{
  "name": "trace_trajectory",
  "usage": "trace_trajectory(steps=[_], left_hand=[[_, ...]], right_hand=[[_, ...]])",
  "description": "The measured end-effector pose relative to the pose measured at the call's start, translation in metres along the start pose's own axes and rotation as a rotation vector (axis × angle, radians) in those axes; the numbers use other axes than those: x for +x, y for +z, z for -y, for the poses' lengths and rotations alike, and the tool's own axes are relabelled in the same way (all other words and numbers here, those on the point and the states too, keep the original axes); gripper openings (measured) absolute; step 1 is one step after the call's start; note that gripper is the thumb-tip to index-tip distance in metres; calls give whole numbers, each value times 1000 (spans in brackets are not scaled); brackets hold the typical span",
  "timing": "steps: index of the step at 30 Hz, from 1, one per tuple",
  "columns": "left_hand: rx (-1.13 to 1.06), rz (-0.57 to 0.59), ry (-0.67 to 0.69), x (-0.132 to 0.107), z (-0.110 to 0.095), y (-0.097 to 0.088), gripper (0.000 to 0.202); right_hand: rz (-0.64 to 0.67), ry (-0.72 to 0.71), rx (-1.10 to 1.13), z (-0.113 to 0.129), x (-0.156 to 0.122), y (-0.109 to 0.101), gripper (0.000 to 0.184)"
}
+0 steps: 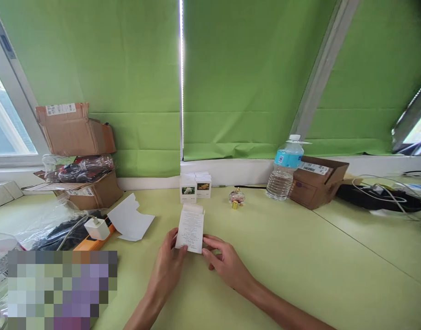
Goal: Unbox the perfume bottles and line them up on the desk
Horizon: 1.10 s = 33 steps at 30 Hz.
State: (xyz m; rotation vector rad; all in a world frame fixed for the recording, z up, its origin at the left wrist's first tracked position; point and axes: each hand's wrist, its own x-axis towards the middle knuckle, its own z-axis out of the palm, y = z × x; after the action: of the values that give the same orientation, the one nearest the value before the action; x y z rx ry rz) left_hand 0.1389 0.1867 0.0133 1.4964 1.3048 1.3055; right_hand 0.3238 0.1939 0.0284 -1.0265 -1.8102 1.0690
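In the head view, a small white carton covered in fine print lies in front of me, its far end flap open. My left hand grips its left side, thumb on the near edge. At the carton's right side is my right hand, its fingertips touching the edge with thumb and fingers bent. Beyond the carton stand small white boxes with flower pictures. To their right sits a round glass perfume bottle with a gold cap in front of it.
A water bottle and a brown box stand at the back right, near a black pouch with cables. On the left are stacked cardboard boxes, a torn white sheet and an orange power strip with a white charger.
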Motion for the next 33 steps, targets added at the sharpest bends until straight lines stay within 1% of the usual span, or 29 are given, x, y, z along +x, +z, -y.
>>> trace_trajectory(steps=[2,3,5,6,8,10,14,17,21,25,28,30,33], left_hand=[[-48,-25,-19,0,1,0,43],[-54,-39,-23,0,3,0,48],[-28,-51,-11,1,6,0,58],[1,-41,2,1,7,0,59],[44,-4,15,1,8,0,49],[12,26,7,2,7,2,41],[-151,35,7,2,3,4,47],[-107,26,17,1,1,4,42],[-19,27,5,0,0,2,44],[-49,43,10,1,0,1,46],[-68,77,57,3,0,1,43],[-64,71,56,3,1,0,41],[-33,35,20,3,3,0,39]], right_hand=[[-15,8,65,0,0,-1,37],[-26,8,87,-1,0,-1,37],[-55,7,105,-4,1,-1,38],[-71,5,101,-5,1,-1,38],[-92,2,80,-8,2,-1,38],[-103,13,60,-9,2,-2,40],[-92,84,57,-8,1,-4,43],[-75,103,95,-7,0,-4,44],[-79,50,133,-8,2,-4,46],[-106,74,80,-9,4,-6,52],[-67,85,48,-9,7,-8,56],[-34,78,30,-10,9,-8,53],[-57,76,15,-12,13,-6,44]])
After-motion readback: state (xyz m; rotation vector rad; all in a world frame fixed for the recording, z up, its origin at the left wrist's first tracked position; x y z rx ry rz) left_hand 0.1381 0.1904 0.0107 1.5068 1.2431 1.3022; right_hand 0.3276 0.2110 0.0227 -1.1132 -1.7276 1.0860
